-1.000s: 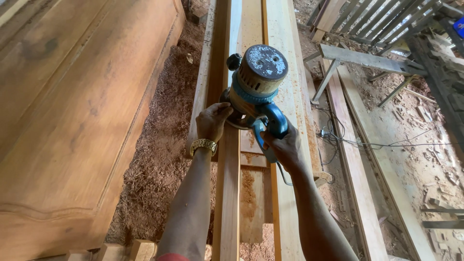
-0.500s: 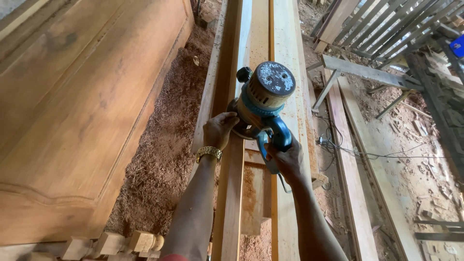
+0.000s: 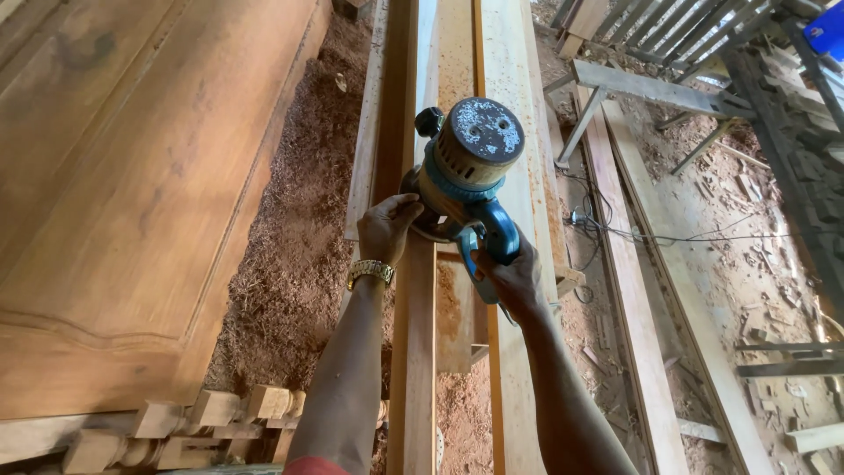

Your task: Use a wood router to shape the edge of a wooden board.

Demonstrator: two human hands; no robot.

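Router (image 3: 466, 171): blue and tan power tool, upright, its round dusty cap facing the camera; base sits on the long planks, at the seam between the dark plank and the pale one.
Build: motor housing looks dense and top-heavy; likely weighty for its size and hard all over, nothing soft to squeeze. Dust on the cap suggests slick surfaces.
Where to hold: low on the body and at the blue handle on the near side; a black knob (image 3: 428, 120) sticks out on the far left side. Two-handed hold low down judged steadiest, given the tall housing.
Left hand (image 3: 387, 229): wrapped on the base at its left side, fingers curled against it; gold watch (image 3: 370, 271) on the wrist.
Right hand (image 3: 510, 273): clenched around the blue handle (image 3: 492, 236), fingers closed tight.
Dark plank (image 3: 413, 334): narrow, runs from the near edge away under the tool; stiff, smooth-faced.
Pale plank (image 3: 514, 88): wider, just right of the dark one, speckled with chips.
Sawdust (image 3: 294, 229): thick reddish heap left of the planks, loose underfoot.
Door panel (image 3: 132, 176): large brown wooden panel lying flat, far left.
Turned posts (image 3: 189, 422): short carved wooden pieces along the panel's near edge.
Cable (image 3: 615, 233): thin wire trailing over the ground to the right of the planks.
Trestle (image 3: 651, 92): grey wooden frame, far right.
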